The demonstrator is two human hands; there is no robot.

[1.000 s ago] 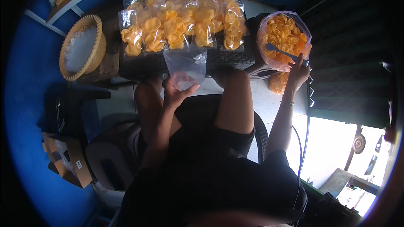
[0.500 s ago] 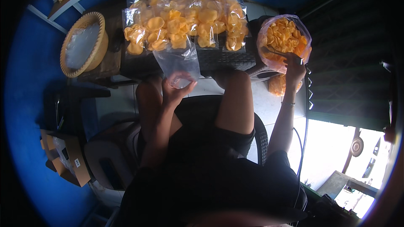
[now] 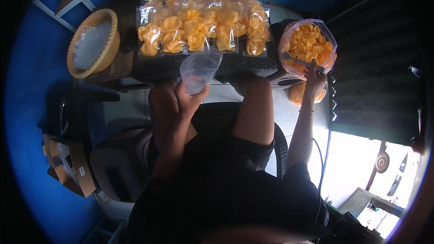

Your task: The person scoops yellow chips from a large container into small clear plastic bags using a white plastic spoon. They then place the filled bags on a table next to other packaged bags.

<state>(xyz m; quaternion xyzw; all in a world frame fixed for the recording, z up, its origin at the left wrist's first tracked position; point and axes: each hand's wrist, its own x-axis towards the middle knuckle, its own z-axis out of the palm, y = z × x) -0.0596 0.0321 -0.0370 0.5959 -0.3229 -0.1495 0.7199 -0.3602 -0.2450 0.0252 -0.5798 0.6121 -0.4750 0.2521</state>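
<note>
My left hand (image 3: 190,97) holds an empty clear plastic bag (image 3: 200,68) upright above my knees, its mouth tilted toward the right. My right hand (image 3: 315,77) reaches out to the right and grips a metal scoop or tongs (image 3: 302,62) that pokes into a large clear sack of orange chips (image 3: 308,44). Ahead of me, several filled bags of orange chips (image 3: 199,25) lie in rows on a dark woven table (image 3: 235,65).
A round wicker basket (image 3: 92,43) with clear plastic bags inside stands at the left of the table. Blue walls surround the spot. Cardboard boxes (image 3: 74,167) sit low on the left. A second bag of chips (image 3: 300,94) lies under the sack. Bright doorway at lower right.
The empty bag in my left hand has swung from flat and upright to tilted toward the right. My right hand stays at the chip sack with the scoop.
</note>
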